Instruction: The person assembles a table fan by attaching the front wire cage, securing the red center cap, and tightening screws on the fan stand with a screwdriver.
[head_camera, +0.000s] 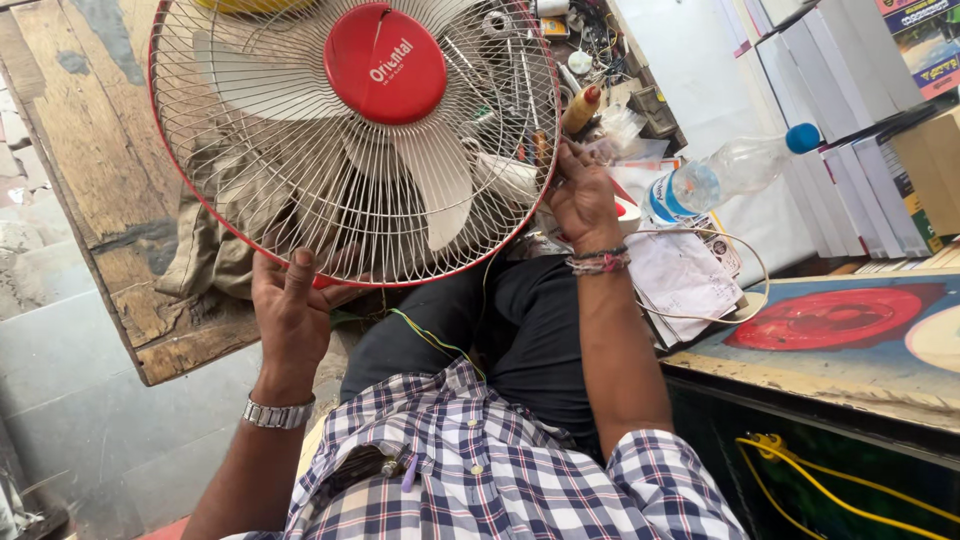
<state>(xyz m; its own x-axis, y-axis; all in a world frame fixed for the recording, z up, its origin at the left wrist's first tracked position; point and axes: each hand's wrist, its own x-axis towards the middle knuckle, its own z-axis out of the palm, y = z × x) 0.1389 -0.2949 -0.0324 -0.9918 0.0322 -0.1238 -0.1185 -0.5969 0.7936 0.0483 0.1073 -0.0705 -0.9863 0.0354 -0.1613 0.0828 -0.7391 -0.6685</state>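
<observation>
Head view: left hand (290, 305) and right hand (583, 200), fingers curled tight on the fan guard (300, 190) rim.

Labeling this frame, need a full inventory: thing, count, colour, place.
round wire-guard fan: 1, white grille and blades, red rim and hub; centre, over lap
clear plastic bottle: 1, blue cap; lying right
wooden board: 1, brown; left
paper sheets: a few, white; beside right wrist
white boxes: a stack, upright; far right
yellow cable: 1; lower right
left hand: fingers on fan's lower rim; metal watch
right hand: fingers on fan's right rim; bead bracelets
</observation>
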